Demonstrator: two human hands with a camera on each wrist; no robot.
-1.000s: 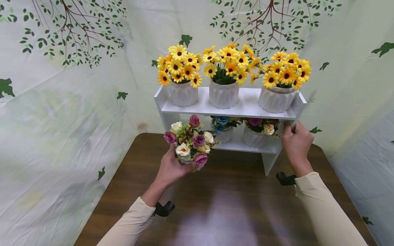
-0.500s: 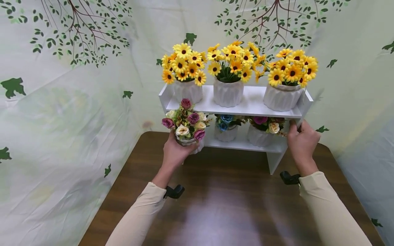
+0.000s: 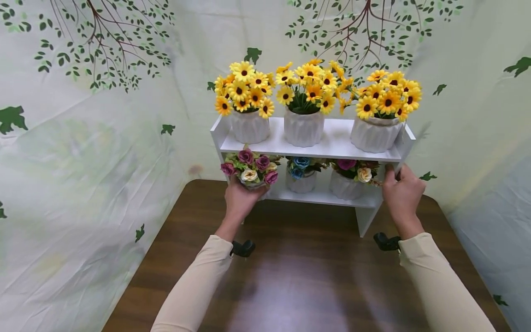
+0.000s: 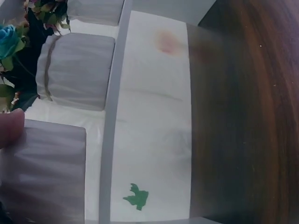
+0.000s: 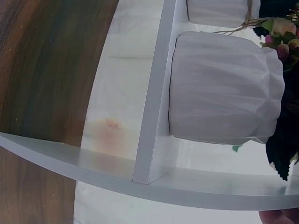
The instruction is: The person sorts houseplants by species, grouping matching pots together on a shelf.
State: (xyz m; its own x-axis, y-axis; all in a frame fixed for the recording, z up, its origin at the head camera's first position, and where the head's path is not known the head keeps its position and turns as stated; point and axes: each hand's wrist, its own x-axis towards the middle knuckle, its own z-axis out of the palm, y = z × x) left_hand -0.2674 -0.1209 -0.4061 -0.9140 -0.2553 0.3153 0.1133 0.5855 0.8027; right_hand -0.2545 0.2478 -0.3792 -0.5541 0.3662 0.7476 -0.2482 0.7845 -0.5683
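My left hand (image 3: 242, 200) holds a white flower pot (image 4: 44, 172) of mauve and cream artificial roses (image 3: 250, 169) at the left end of the lower tier, under the upper board. A thumb (image 4: 11, 128) shows at the pot's rim in the left wrist view. On the far side, my right hand (image 3: 403, 191) grips the right side panel of the white two-tier shelf (image 3: 327, 198); only its fingertips (image 5: 279, 217) show in the right wrist view. Beside the held pot stand a pot with blue roses (image 3: 302, 182) and one with magenta and cream roses (image 3: 346, 185).
Three white pots of yellow daisies (image 3: 304, 129) stand along the upper tier, close above my left hand. The shelf stands on a dark wooden table (image 3: 298, 267), before a leaf-patterned cloth backdrop (image 3: 124, 129).
My left hand has carried the rose pot up from in front of the shelf and back into the lower tier's left end. The right hand keeps its grip on the side panel.
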